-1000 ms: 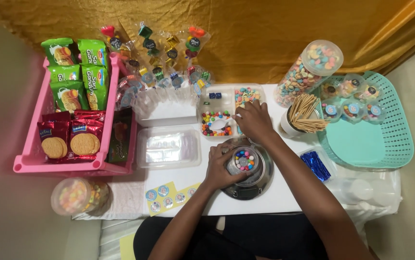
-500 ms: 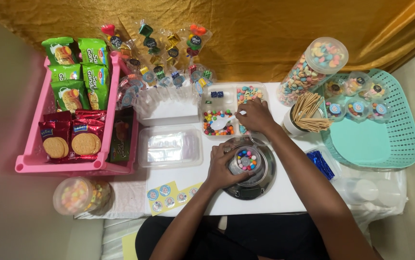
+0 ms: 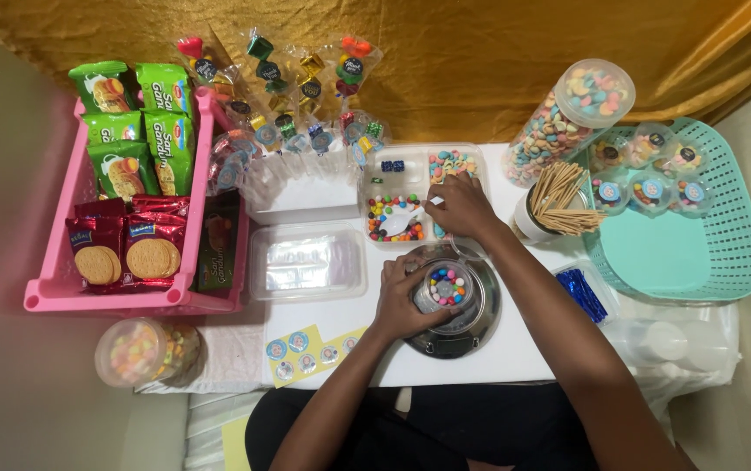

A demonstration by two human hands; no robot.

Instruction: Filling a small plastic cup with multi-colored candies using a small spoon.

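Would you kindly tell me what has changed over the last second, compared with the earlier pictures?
The right hand has barely shifted over the divided candy tray, staying by the white spoon. The left hand still grips the small clear cup of coloured candies on the round scale. Nothing was picked up or released.

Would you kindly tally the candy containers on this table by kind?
Large candy jars: 2
Lidded cups in the teal basket: 6
Open cup in the left hand: 1
Divided candy tray: 1
Total: 10
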